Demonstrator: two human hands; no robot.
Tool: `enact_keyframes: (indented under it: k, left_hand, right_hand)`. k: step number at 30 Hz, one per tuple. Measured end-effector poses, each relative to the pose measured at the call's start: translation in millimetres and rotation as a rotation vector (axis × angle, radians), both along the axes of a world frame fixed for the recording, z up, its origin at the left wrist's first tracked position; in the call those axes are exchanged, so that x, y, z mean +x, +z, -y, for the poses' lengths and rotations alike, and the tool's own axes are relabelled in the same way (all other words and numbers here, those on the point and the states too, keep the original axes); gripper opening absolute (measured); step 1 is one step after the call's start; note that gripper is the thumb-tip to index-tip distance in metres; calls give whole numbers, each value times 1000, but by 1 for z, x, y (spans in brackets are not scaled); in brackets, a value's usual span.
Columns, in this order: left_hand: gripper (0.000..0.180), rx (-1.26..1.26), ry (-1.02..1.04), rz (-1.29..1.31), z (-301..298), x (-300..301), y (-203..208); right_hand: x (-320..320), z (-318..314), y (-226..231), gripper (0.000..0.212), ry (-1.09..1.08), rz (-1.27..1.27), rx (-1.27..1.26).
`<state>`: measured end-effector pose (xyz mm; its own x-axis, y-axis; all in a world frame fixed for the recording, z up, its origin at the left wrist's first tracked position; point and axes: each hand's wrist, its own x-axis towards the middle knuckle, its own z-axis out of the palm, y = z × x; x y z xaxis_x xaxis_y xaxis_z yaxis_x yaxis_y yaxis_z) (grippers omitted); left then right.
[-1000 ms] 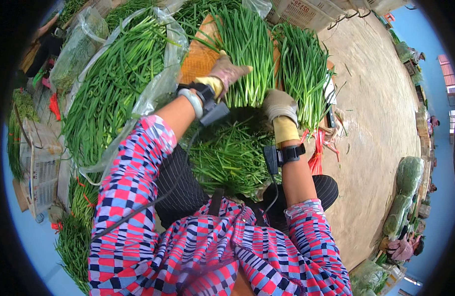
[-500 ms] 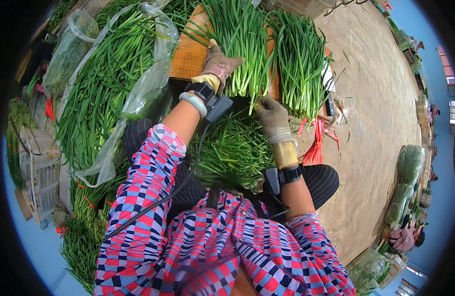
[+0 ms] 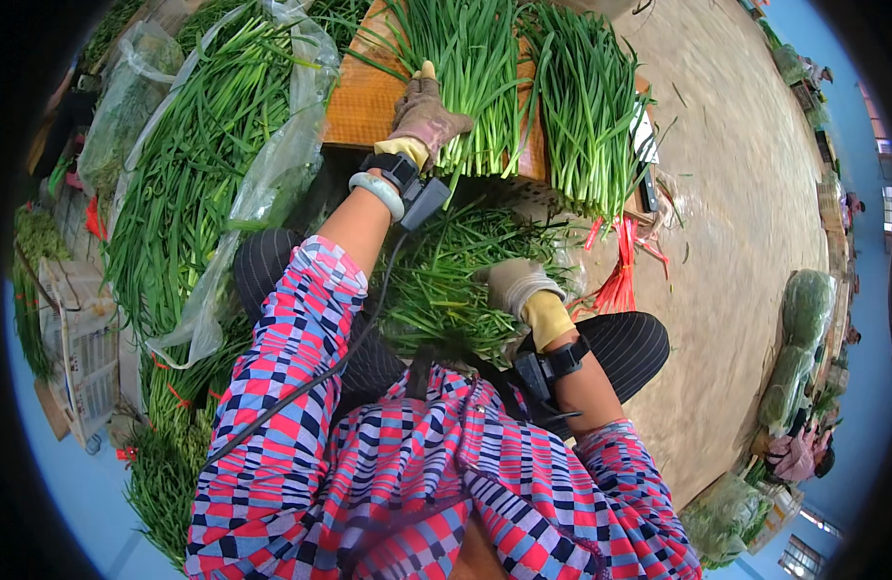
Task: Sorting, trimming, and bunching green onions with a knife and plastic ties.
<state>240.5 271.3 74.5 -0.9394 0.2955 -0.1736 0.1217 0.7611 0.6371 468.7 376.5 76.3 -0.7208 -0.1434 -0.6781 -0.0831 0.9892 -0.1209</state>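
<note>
1. You are resting your gloved left hand (image 3: 431, 114) on the left edge of the middle bundle of garlic chives (image 3: 480, 92); it is lying open, thumb spread wide, and not visibly closing around any stems.
2. You are holding your gloved right hand (image 3: 523, 285) low over the heap of loose green leaves (image 3: 441, 280), in front of your body. Its fingers are partly hidden, so I cannot tell how far they are curling or whether they are pinching anything.
3. The middle bundle is lying on the wooden bench (image 3: 354, 106), its pale stem ends pointing toward you at the near edge. The right bundle (image 3: 591, 106) is lying just beside it.
4. You are probably tidying the middle bundle, steadying it with the left while discarding stray leaves with the right.
5. The next move is likely calling for the right hand to be rising, empty, to those stem ends, with the left hand bracing lightly so the stalks are staying parallel and unbruised.
</note>
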Motion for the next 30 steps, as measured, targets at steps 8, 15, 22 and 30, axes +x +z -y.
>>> enact_keyframes:
  k: [8,15,22,30]
  left_hand:
    - [106,-13,-13,-29,0,-4,-3]
    - [93,195,37,59,10,-11,-7]
    - [112,234,33,0,4,-5,-2]
    - [117,32,69,62,7,1,20]
  right_hand:
    - [-103,8,61,25,-424,-576,16]
    - [-132,-49,49,22,-1090,-678,-1238]
    - [-121,-49,89,18,-1099,-742,-1594]
    - [-15,-20,27,45,-669,-53,-556]
